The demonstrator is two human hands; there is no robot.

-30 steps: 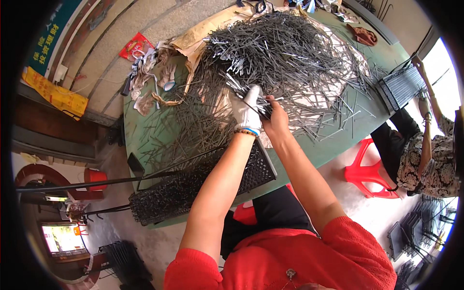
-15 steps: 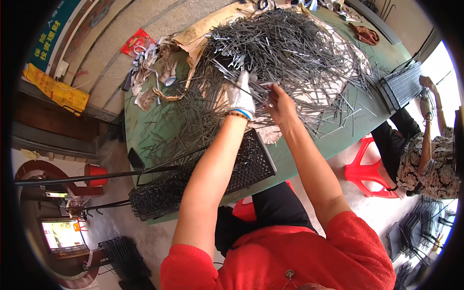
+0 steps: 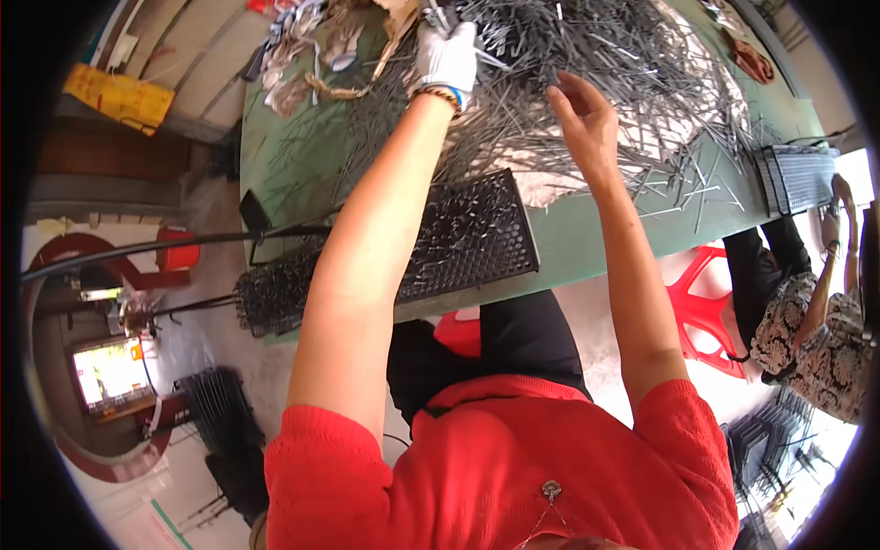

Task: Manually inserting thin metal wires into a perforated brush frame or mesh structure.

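Observation:
My left hand (image 3: 446, 57), in a white glove with a beaded bracelet at the wrist, is closed on a few thin metal rods (image 3: 438, 16) at the left side of a big pile. Part of its grip is hidden by the glove's back. The pile of dark thin rods (image 3: 541, 46) spreads over the table. Over its near right part hovers my bare right hand (image 3: 589, 128), thumb and fingers apart and slightly curled, with nothing visible in it. Nearer to me, under my left forearm, lies a black perforated rack (image 3: 486, 243) with many short rods standing in its holes.
The rods lie on pale sheeting (image 3: 541, 179) on a green table (image 3: 587, 234). Used gloves and rags (image 3: 293, 64) lie at the far left. On the right, a person's hand (image 3: 841, 188) is at another mesh rack (image 3: 797, 179), beside a red stool (image 3: 701, 302).
My hands have come apart: the left has moved farther away and left with rods, the right has drawn off to the right. The whole view has shifted, with the table higher in it.

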